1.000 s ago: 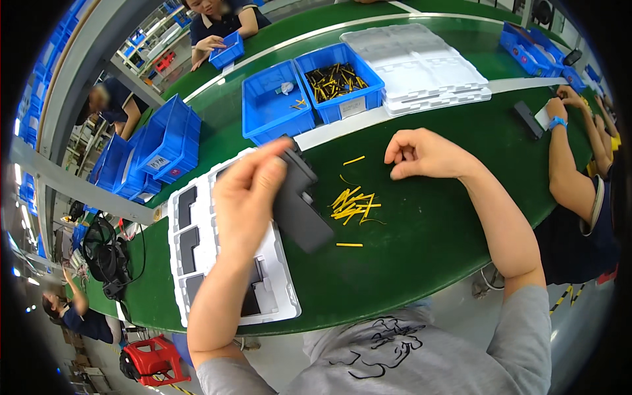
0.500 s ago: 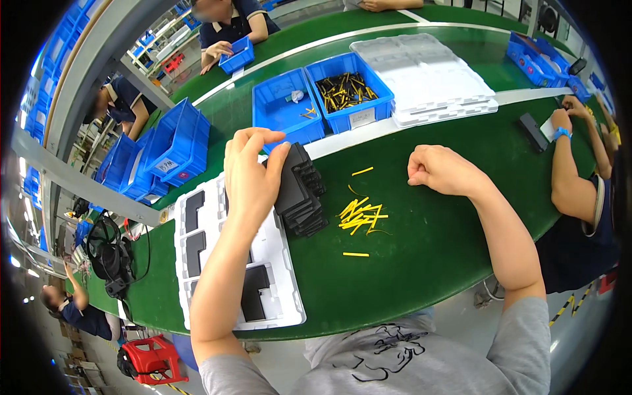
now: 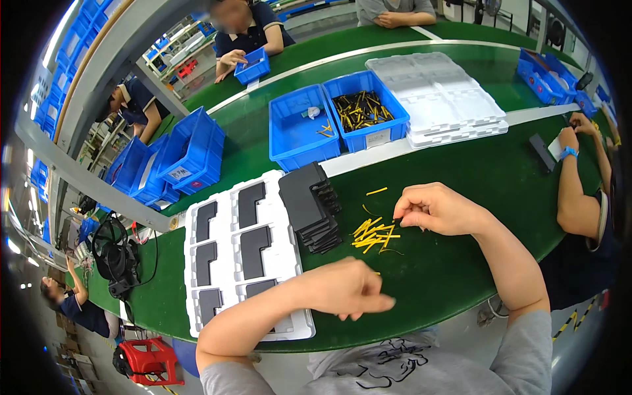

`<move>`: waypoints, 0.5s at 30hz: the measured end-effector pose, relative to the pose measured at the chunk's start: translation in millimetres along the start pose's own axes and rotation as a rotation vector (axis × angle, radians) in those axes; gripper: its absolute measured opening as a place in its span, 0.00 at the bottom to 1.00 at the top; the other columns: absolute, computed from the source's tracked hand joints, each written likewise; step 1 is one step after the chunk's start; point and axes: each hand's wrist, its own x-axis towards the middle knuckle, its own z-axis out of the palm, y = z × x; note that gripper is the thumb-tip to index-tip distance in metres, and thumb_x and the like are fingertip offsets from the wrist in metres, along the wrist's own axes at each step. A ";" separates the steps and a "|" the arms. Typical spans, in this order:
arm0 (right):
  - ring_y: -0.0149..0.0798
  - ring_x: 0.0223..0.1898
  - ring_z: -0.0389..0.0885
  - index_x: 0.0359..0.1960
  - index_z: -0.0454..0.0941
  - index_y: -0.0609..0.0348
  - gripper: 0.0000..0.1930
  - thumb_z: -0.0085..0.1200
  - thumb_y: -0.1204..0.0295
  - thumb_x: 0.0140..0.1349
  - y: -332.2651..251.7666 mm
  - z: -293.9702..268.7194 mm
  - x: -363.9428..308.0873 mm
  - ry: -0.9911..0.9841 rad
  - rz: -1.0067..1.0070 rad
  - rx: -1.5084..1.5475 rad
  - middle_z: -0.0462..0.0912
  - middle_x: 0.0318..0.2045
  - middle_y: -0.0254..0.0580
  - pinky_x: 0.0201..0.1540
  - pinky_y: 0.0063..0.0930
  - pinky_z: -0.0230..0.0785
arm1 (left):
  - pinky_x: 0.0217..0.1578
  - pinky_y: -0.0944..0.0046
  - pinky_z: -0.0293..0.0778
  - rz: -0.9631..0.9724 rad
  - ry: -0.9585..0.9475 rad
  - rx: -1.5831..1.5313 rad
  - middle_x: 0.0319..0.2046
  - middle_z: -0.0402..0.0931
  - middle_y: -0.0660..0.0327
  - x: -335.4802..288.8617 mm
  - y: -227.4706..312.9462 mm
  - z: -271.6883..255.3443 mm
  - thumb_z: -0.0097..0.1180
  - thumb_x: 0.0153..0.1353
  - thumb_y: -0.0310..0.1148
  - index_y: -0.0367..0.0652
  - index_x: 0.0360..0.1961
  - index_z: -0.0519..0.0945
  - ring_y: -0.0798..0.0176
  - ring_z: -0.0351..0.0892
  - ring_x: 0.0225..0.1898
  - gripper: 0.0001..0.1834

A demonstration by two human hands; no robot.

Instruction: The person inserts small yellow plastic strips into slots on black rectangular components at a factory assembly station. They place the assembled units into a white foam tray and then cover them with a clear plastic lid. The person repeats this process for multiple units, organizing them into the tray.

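My right hand point(image 3: 440, 209) is closed in a pinch just right of a loose pile of thin yellow strips point(image 3: 370, 235). A tiny dark bit shows at its fingertips, too small to name. Palm down, my left hand point(image 3: 347, 289) hovers over the near part of the table, its index finger stretched out and apart from the others, with nothing visible in it. Left of the strips stands a stack of black L-shaped pieces point(image 3: 306, 201). Beside it, a white moulded tray point(image 3: 224, 247) holds several such black pieces in its pockets; my left forearm covers its near corner.
Beyond the stack are a blue bin point(image 3: 283, 118) with few contents and another blue bin point(image 3: 394, 135) full of black-and-yellow strips. White trays point(image 3: 454, 99) are piled right of them. More blue bins point(image 3: 191, 151) and a metal post stand left. Co-workers sit around the table.
My left hand has left the black stack and come down toward me, lowering its fingers. My right hand has moved nearer and left, beside the yellow strips. The whole view has shifted slightly.
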 end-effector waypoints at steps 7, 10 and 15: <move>0.29 0.26 0.73 0.33 0.76 0.64 0.04 0.56 0.77 0.59 1.2 1.2 2.8 0.042 -0.092 -0.071 0.79 0.29 0.37 0.30 0.24 0.67 | 0.37 0.62 0.74 0.400 0.446 0.304 0.32 0.75 0.58 24.9 -23.5 13.1 0.61 0.58 0.32 0.39 0.30 0.77 0.58 0.77 0.36 0.08; 0.29 0.26 0.73 0.33 0.76 0.64 0.04 0.56 0.77 0.59 -1.1 2.6 3.0 0.057 -0.094 -0.053 0.78 0.29 0.37 0.30 0.25 0.67 | 0.52 0.55 0.68 0.595 0.568 0.349 0.49 0.69 0.55 36.0 -37.8 14.4 0.62 0.54 0.29 0.41 0.43 0.75 0.48 0.67 0.54 0.15; 0.28 0.26 0.74 0.35 0.76 0.64 0.04 0.56 0.77 0.60 5.8 4.6 3.2 0.145 -0.149 -0.012 0.78 0.28 0.36 0.30 0.24 0.67 | 0.50 0.56 0.70 0.668 0.774 0.385 0.50 0.70 0.53 39.1 -34.3 20.5 0.62 0.55 0.27 0.41 0.45 0.75 0.49 0.71 0.51 0.16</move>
